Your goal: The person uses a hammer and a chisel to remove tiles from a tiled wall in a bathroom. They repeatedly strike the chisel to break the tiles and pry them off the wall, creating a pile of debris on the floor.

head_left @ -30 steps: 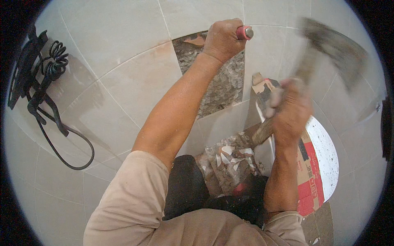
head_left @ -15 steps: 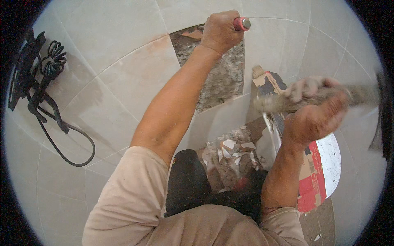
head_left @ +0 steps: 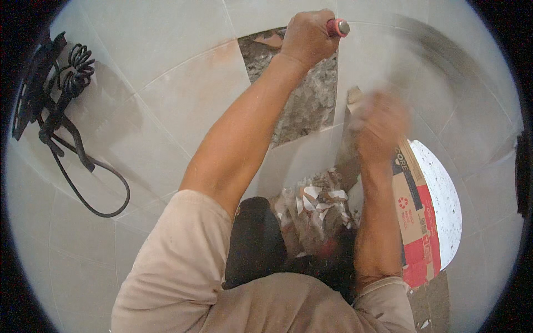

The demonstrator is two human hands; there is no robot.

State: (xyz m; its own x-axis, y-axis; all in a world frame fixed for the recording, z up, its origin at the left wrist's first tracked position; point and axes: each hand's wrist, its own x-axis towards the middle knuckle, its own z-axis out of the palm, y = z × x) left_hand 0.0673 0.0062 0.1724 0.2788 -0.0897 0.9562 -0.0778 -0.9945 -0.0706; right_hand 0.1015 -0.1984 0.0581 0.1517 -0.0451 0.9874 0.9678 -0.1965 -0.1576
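Observation:
My left hand (head_left: 311,36) is wrapped round a chisel (head_left: 340,28), whose red grip and round metal end stick out on the thumb side. Its tip is hidden behind the fist. The hand hangs over the far part of a gap in the floor where rough grey bedding (head_left: 305,105) lies bare. To the right, my right hand (head_left: 383,117) is closed and smeared by motion. It grips a hammer (head_left: 427,47), whose handle and head show only as a dark curved streak.
Broken white tile shards (head_left: 313,200) and rubble lie near my knees. Beside my right forearm is a cardboard box (head_left: 413,216) with a white speckled rounded piece (head_left: 441,200). A black coiled cable (head_left: 80,66) lies at far left. Large pale tiles (head_left: 194,89) surround the gap.
My right hand has swung left and up with the hammer, from the far right toward the chisel. My left hand keeps its hold, shifted slightly right in view.

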